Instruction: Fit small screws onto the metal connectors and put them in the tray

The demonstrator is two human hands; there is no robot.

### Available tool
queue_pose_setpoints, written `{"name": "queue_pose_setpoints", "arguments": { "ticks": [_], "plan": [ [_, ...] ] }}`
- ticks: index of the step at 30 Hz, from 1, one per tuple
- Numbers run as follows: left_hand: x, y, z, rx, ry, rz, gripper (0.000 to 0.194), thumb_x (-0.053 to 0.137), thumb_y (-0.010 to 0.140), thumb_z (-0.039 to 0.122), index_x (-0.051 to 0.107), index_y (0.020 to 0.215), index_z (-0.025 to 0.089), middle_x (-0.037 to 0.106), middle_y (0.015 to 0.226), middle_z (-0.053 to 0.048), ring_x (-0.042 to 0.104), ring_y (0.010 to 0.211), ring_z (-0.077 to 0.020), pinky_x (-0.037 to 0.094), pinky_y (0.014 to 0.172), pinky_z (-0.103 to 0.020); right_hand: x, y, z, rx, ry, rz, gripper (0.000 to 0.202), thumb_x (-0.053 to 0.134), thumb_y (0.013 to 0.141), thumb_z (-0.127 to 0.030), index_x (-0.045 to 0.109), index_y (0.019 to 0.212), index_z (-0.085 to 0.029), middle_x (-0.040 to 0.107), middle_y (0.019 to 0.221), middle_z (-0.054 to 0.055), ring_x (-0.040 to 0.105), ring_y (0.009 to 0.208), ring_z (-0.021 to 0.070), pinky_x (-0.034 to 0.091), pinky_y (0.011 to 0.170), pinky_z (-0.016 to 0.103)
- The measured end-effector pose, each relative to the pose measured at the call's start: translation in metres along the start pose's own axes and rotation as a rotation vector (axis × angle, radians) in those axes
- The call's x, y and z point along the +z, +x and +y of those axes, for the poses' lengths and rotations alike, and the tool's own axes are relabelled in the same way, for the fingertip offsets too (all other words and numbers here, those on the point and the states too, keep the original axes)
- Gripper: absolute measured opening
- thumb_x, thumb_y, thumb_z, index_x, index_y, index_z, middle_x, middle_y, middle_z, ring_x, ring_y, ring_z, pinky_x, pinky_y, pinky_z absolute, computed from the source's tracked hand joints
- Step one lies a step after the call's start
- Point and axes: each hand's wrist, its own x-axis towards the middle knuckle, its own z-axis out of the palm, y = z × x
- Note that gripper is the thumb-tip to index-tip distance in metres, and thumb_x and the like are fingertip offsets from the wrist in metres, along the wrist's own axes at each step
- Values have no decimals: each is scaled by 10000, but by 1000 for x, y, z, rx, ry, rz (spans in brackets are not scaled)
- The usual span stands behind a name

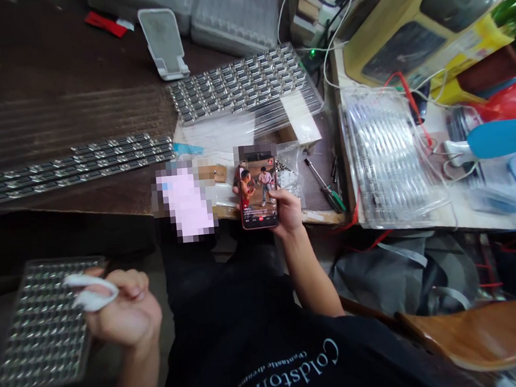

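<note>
The right hand [289,212] is closed around a phone [258,190] with a lit screen. The phone's long side points away from the dark shirt [235,340], and it sits just past the near edge of the worktop [39,62]. The right hand is the close one to it; the left hand [130,313] is well apart, low on the left side.

The left hand is half curled, with a white strip [96,294] around its fingers. A low tray [35,327] full of small metal parts is right by those fingers, out to the left, with its long side running mostly away from the body. I cannot tell if the left hand has hold of it.

Up on the worktop, long rows of metal parts [70,168] lie to the left. A bigger tray [235,87] and a grey stand [162,42] are past the phone. A screwdriver [325,187] lies to its right, and clear trays [385,158] are on the far right
</note>
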Motion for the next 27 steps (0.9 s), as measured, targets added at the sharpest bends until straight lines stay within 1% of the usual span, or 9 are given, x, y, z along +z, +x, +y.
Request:
{"name": "queue_pose_setpoints", "arguments": {
  "ticks": [1, 2, 5, 7, 9, 12, 18, 25, 27],
  "plan": [
    [-2, 2, -20, 25, 13, 12, 253, 652, 792, 374, 526, 969, 244, 398, 444, 103, 228, 385, -122, 241, 380, -226, 2, -1, 0, -3, -4, 1, 371, 651, 616, -233, 663, 986, -228, 784, 858, 13, 775, 918, 291, 645, 859, 459],
    [-5, 3, -43, 46, 46, 37, 279, 648, 736, 354, 505, 944, 235, 451, 454, 96, 279, 379, -121, 237, 373, -225, 3, -3, -1, -6, -3, 0, 366, 655, 619, -248, 670, 984, -229, 787, 869, 18, 772, 952, 300, 641, 880, 471],
    [-22, 4, -105, -43, 173, 32, 324, 669, 725, 390, 491, 932, 215, 525, 495, 82, 366, 379, -102, 248, 373, -200, 9, -9, -3, -30, 26, 9, 321, 642, 722, -367, 693, 1008, -229, 798, 952, 43, 746, 1088, 319, 612, 960, 518],
    [-33, 5, -134, -122, 235, 5, 406, 699, 760, 505, 489, 937, 206, 535, 521, 74, 414, 389, -95, 272, 379, -192, 12, -14, -5, -49, 52, 8, 339, 595, 812, -450, 705, 1048, -233, 799, 1024, 57, 719, 1167, 316, 586, 1007, 539],
    [-39, 6, -151, -164, 273, -7, 477, 686, 806, 604, 493, 968, 198, 538, 546, 70, 445, 396, -87, 278, 387, -186, 16, -18, -8, -66, 73, 4, 371, 566, 859, -486, 710, 1092, -235, 795, 1074, 62, 701, 1207, 309, 571, 1031, 549],
    [-41, 8, -162, -184, 294, -18, 489, 644, 874, 634, 497, 1017, 189, 545, 566, 69, 422, 379, -70, 259, 388, -179, 21, -23, -11, -78, 79, 9, 392, 562, 877, -500, 717, 1121, -236, 790, 1100, 71, 696, 1214, 313, 572, 1025, 558],
    [-42, 11, -167, -201, 305, -48, 439, 636, 919, 593, 497, 1024, 191, 547, 606, 62, 456, 409, -68, 266, 395, -165, 23, -28, -9, -33, 59, -12, 453, 542, 879, -566, 713, 1149, -245, 769, 1141, 94, 685, 1223, 321, 570, 996, 593],
    [-44, 12, -167, -198, 314, -53, 414, 618, 945, 568, 496, 1031, 181, 547, 616, 61, 446, 406, -61, 269, 394, -162, 18, -33, 1, -72, 116, -1, 582, 704, 693, -686, 719, 1105, -277, 765, 1139, 100, 672, 1222, 370, 564, 976, 621],
    [-45, 12, -168, -202, 316, -50, 413, 613, 949, 567, 492, 1030, 180, 551, 607, 61, 436, 397, -60, 262, 389, -162, 16, -33, 3, -57, 140, -13, 576, 717, 684, -691, 724, 1087, -279, 772, 1113, 94, 682, 1205, 372, 568, 971, 621]
  ]
}}
